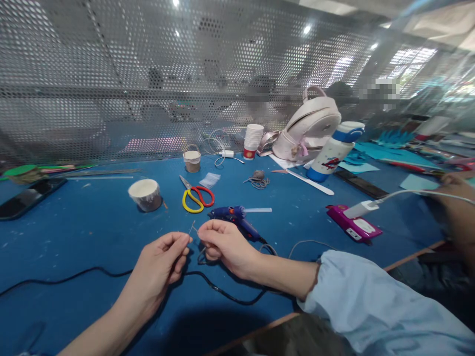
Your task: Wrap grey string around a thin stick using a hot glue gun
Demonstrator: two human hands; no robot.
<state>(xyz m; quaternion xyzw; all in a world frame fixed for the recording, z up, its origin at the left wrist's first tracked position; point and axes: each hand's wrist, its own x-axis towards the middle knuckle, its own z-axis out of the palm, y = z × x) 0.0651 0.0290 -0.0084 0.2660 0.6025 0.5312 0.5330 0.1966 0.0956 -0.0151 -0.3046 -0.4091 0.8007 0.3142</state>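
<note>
Over the blue table, my left hand (163, 259) pinches a thin, needle-like piece (192, 227) between thumb and forefinger. My right hand (224, 244), close beside it, is closed in a pinch on the end of a thin strand (195, 229) that looks like yarn. The two tips nearly meet; whether they touch I cannot tell. A grey cord loops out below my right hand. Just behind that hand lies a blue glue gun (237, 215) with a clear glue stick in its back. Scissors (196, 194) with red and yellow handles rest beyond my hands.
A wrapped cup (145, 195), a smaller one (192, 160), stacked paper cups (254, 141) and a grey yarn ball (259, 179) stand farther back. Right are a bottle (334, 151), a backpack (308, 126), a magenta device (352, 223) and another person's arm (456, 212). A black cable (92, 269) crosses in front.
</note>
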